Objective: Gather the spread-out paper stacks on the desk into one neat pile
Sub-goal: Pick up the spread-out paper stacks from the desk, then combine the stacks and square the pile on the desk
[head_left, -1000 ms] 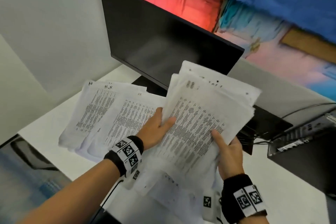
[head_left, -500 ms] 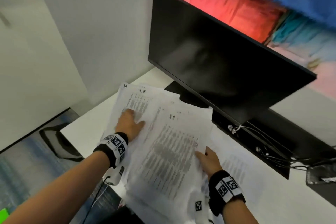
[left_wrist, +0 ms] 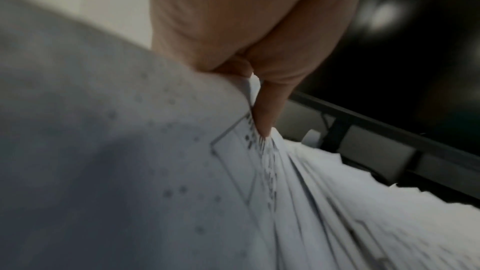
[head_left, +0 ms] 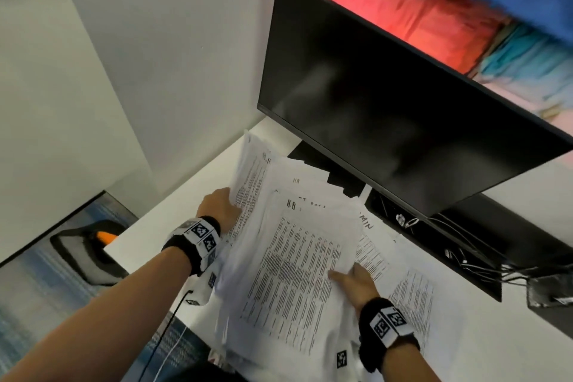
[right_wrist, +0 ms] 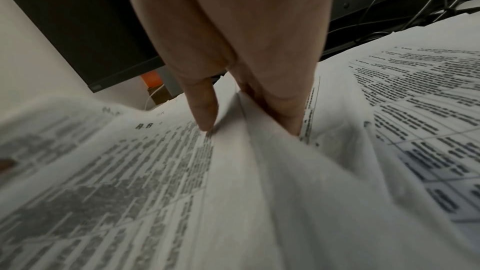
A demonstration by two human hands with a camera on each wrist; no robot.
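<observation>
From the head view I see my left hand point(head_left: 220, 207) at the left edge of the loose heap of white printed paper sheets point(head_left: 297, 267), which lies on the white desk point(head_left: 502, 347) in front of the black monitor point(head_left: 387, 102). The sheets carry dense columns of small black type, with "HR" handwritten at the top of several; they overlap unevenly, edges fanned and corners out of line. The left edge is lifted, curling up against my left palm. The left wrist view adds what the head view hides: my thumb point(left_wrist: 265, 116) lies on top of the fanned sheet edges and pinches them, with many layers splaying out below it. At the right, my right hand point(head_left: 356, 284) grips the heap's right edge. The right wrist view shows the thumb point(right_wrist: 202, 106) pressing on the top sheet and the fingers point(right_wrist: 283, 114) tucked under a raised fold, so this hand pinches the paper too; more printed sheets point(right_wrist: 415, 110) lie flat beyond it. The heap's long axis runs from the near desk edge away toward the monitor, headings at the far end.
</observation>
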